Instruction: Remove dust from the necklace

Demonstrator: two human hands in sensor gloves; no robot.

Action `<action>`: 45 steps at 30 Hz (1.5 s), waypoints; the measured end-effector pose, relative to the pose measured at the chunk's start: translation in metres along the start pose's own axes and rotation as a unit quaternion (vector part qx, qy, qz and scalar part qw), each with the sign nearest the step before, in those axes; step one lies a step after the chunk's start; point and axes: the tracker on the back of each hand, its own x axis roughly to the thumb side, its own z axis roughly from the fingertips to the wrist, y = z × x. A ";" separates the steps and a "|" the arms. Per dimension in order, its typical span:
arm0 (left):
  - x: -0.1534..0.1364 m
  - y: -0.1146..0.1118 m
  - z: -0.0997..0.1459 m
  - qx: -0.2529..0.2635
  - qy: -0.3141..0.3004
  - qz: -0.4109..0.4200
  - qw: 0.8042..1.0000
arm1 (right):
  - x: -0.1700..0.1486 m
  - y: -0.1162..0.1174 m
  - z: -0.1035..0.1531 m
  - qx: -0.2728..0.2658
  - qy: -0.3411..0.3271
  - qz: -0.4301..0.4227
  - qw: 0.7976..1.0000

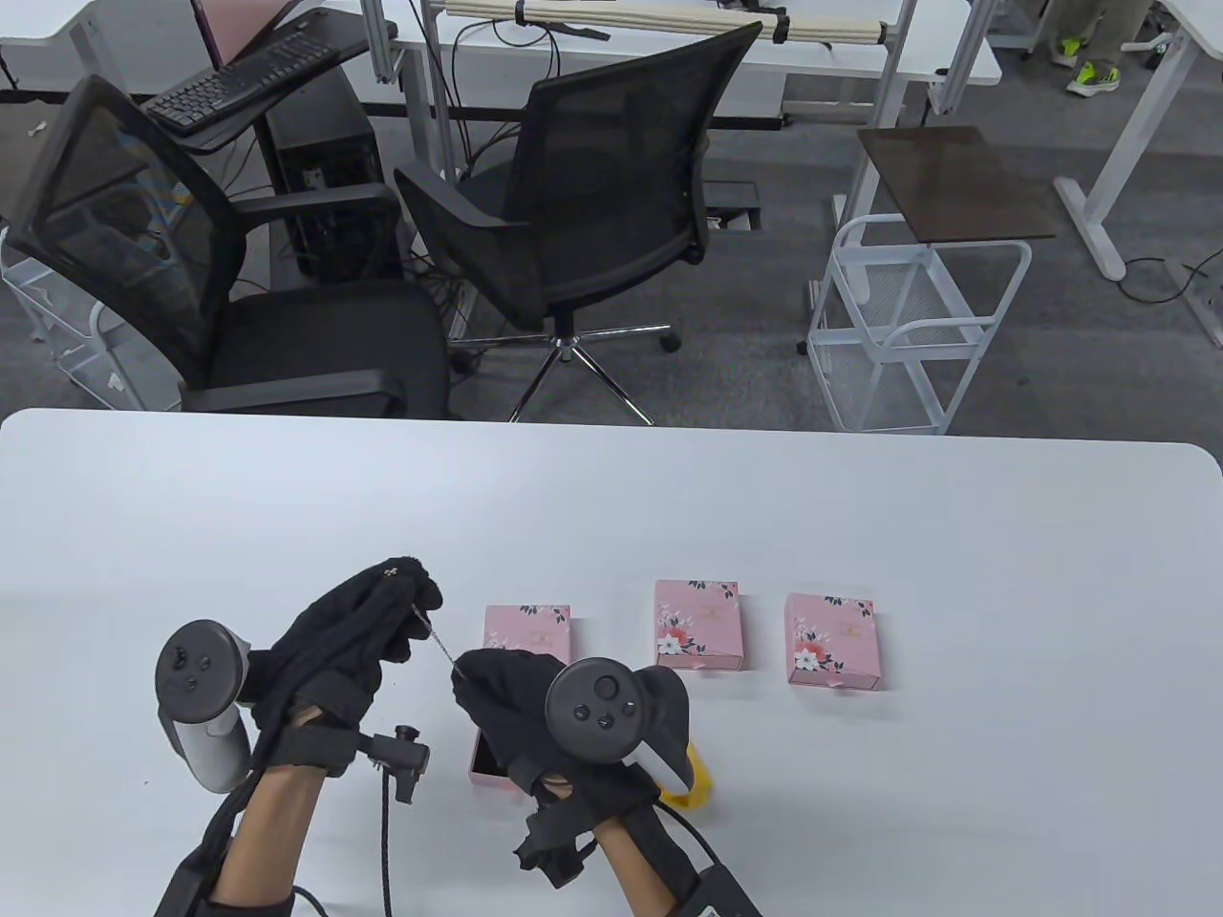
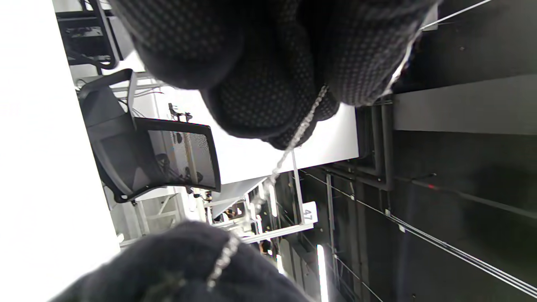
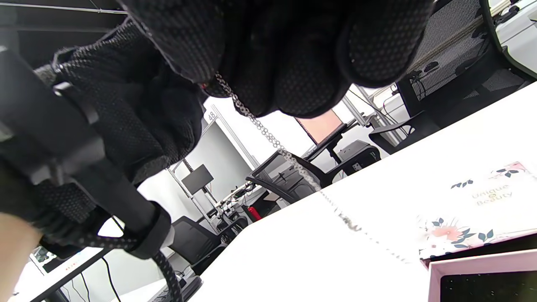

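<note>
**Necklace stretched between my two hands**

I pinch one end of the necklace [image 1: 435, 637] in my left hand [image 1: 358, 626], raised above the table [image 1: 860, 535], fingertips pressed together on the chain. My right hand [image 1: 506, 702] pinches the other end, nearer and to the right, so the chain runs taut between them. Under my right hand sits an open pink box [image 1: 492, 764]; its lid [image 1: 527, 632] lies just beyond. Two closed pink boxes [image 1: 698, 625] sit further right.
</note>
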 end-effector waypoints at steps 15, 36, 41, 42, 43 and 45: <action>0.023 -0.012 0.009 -0.020 -0.070 -0.062 0.995 | -0.016 0.003 -0.004 0.009 0.027 -0.012 1.000; 0.040 -0.023 0.020 -0.002 -0.128 -0.195 0.972 | -0.099 -0.038 0.006 0.122 0.277 0.223 0.927; 0.041 -0.018 0.020 0.006 -0.122 -0.183 0.976 | -0.121 -0.016 0.002 0.199 0.321 0.266 0.887; 0.041 -0.018 0.019 0.007 -0.121 -0.180 0.976 | -0.122 -0.013 0.002 0.207 0.325 0.269 0.883; 0.040 -0.016 0.019 0.008 -0.118 -0.177 0.977 | -0.124 -0.010 0.002 0.217 0.329 0.274 0.877; 0.040 -0.015 0.018 0.011 -0.116 -0.172 0.978 | -0.127 -0.005 0.002 0.226 0.334 0.285 0.870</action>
